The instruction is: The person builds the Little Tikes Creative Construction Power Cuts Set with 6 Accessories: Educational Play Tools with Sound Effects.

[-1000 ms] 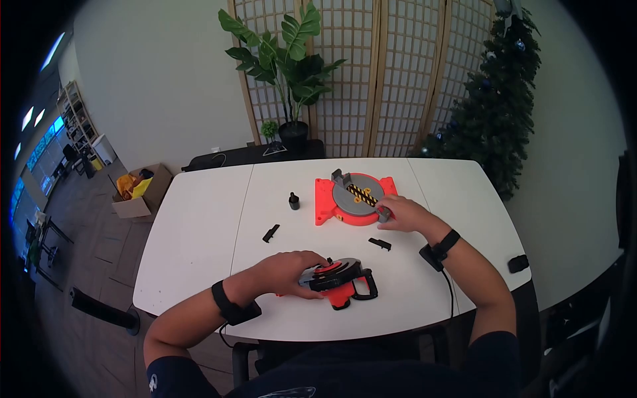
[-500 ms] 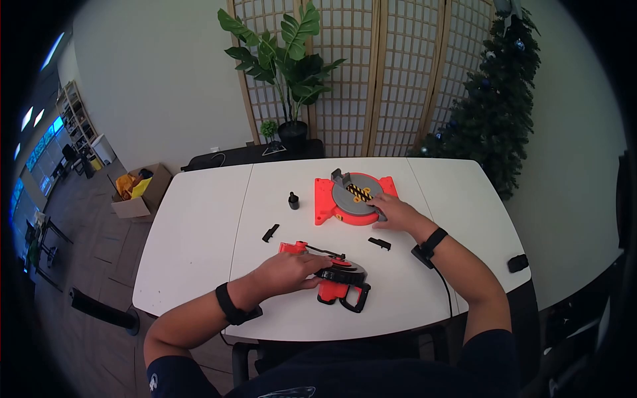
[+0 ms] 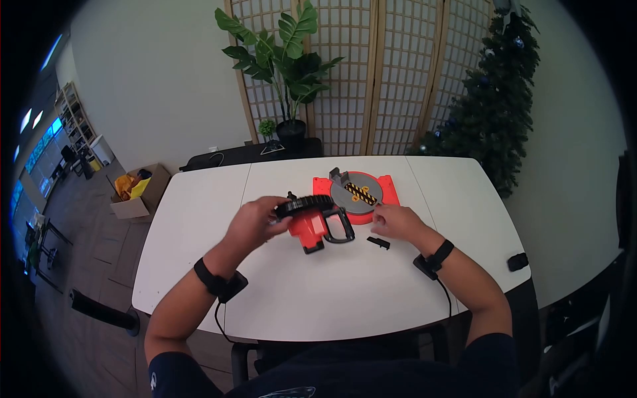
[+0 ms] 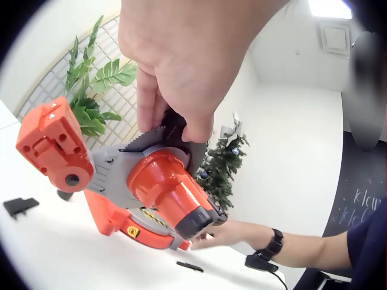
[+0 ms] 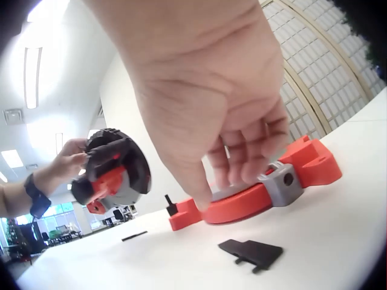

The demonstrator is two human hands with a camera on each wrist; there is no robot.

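Observation:
My left hand (image 3: 252,224) holds a red and black toy saw (image 3: 308,229) in the air, left of the red base (image 3: 387,188). In the left wrist view its fingers (image 4: 147,99) and thumb pinch the dark guard beside the toothed grey blade (image 4: 145,140); a red block (image 4: 54,142) forms the saw's other end. My right hand (image 3: 398,223) is at the base's front right edge. In the right wrist view its loosely bent fingers (image 5: 242,160) hang over the base beside a grey block (image 5: 283,186); whether they touch it is unclear.
One flat black piece (image 3: 379,243) lies in front of the base, another (image 4: 20,206) farther left. A small black knobbed part (image 5: 172,206) stands left of the base. A dark object (image 3: 517,262) lies by the table's right edge; a cardboard box (image 3: 156,189) stands on the floor.
My left hand has lifted the saw off the table and carried it forward and left, turning it. My right hand has drawn back slightly from the middle of the base to its front edge.

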